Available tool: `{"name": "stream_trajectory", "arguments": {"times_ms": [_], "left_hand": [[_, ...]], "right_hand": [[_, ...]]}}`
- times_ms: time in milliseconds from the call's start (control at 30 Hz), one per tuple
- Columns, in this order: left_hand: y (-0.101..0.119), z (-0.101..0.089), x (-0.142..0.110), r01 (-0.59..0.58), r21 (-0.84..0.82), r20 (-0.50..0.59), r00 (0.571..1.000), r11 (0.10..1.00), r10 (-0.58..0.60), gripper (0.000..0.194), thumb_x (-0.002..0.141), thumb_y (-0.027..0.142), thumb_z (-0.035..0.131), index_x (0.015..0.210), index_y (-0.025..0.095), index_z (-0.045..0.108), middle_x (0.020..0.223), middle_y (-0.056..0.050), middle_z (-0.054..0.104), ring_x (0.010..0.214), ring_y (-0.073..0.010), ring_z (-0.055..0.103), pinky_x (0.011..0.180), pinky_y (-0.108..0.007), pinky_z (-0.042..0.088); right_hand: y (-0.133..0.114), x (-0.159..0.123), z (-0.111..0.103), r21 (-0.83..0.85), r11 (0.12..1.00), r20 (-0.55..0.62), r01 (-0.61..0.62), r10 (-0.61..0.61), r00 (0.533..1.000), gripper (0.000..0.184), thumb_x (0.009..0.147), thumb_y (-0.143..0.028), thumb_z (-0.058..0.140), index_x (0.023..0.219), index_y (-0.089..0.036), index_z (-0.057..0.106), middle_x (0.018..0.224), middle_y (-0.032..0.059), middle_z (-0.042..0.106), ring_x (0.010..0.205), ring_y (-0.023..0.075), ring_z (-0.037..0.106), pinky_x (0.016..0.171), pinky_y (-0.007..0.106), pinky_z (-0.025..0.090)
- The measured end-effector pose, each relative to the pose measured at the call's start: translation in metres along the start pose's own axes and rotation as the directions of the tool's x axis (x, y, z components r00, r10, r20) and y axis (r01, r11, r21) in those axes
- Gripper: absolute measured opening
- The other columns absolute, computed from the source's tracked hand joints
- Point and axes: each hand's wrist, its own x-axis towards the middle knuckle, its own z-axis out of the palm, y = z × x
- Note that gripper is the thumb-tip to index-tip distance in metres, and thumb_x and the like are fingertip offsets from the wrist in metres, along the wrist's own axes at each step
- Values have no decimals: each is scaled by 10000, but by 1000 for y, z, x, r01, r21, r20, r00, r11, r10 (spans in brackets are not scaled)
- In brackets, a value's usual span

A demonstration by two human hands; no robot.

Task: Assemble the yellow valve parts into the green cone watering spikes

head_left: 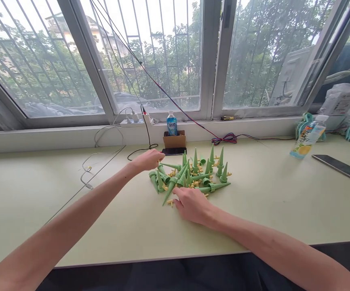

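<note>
A heap of green plastic plant watering spikes (172, 182) with small yellow valves lies mid-table. Some spikes stand point up, such as the one at the heap's right edge (224, 173); others lie on their sides. My left hand (148, 160) is at the heap's far left side, fingers closed and bent downward; whatever they hold is hidden. At the near side, my right hand (193, 204) has thumb and index finger apart, the index tip beside a long slanting spike. A loose yellow valve (170, 203) lies just left of its thumb.
Behind the heap, a phone (174, 151) leans at a small cardboard box (175, 140) with a blue bottle (171, 124). Coiled red-black wire (225, 138) lies farther right. A tilted drink bottle (306, 139) and dark phone (340, 166) are at right; a white cable (87, 178) at left.
</note>
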Motion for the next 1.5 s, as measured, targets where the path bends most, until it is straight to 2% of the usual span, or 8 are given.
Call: {"name": "stream_trajectory", "arguments": {"times_ms": [233,400,567,700,833,1067,1300,1500], "left_hand": [[-13,-33,-35,13,-64,-220,975,998,-26,130,759,183,507,813,205,623,793,-49,662,719,-202,610,663,-277,430],[32,-42,-84,-15,-153,-389,920,988,-46,124,870,258,494,905,215,605,870,-23,671,726,-164,597,688,-259,431],[87,-10,-106,-64,-270,-217,976,961,4,129,893,200,467,824,216,574,776,-2,624,650,-146,557,580,-236,379],[104,23,-95,-63,-225,-119,992,972,36,172,864,129,446,733,202,529,728,-12,593,607,-157,524,541,-251,322],[107,39,-85,-19,-208,-54,999,978,8,195,856,113,425,713,200,526,716,-24,590,583,-169,529,521,-260,285],[109,35,-89,-3,-252,-91,996,968,-21,167,894,171,435,856,216,592,784,-34,663,691,-201,616,553,-260,321],[109,37,-106,248,-204,-26,966,947,-258,187,891,223,457,710,205,501,719,-24,639,640,-196,596,560,-265,309],[111,49,-115,313,-228,9,948,922,-320,204,909,194,403,731,197,502,838,-49,639,701,-190,610,591,-275,341]], "right_hand": [[2,1,2,9,999,-15,34,-34,999,150,964,-215,470,998,-159,605,897,64,709,718,186,652,564,256,271],[0,1,1,-33,995,-26,94,-94,995,247,973,-230,484,775,-155,611,741,41,689,609,142,601,546,267,240],[-6,-3,-1,-44,919,6,391,-391,920,320,954,-271,507,667,-170,606,653,15,670,551,115,537,519,279,222],[-6,-4,1,-98,871,39,482,-481,876,301,926,-261,521,656,-170,619,608,20,660,546,128,535,506,291,217],[-3,-2,2,-123,883,53,453,-450,891,279,925,-259,520,687,-164,631,644,33,678,565,138,557,500,293,223],[-3,-2,2,-100,899,73,426,-421,904,223,953,-267,508,825,-149,647,748,58,698,627,157,610,517,278,280],[-2,-2,1,-64,939,59,339,-335,940,184,964,-233,483,880,-151,625,782,48,708,623,151,604,521,280,251],[-1,-2,1,-67,958,65,278,-274,960,183,982,-237,464,886,-157,597,810,48,709,644,156,626,536,275,245]]}}
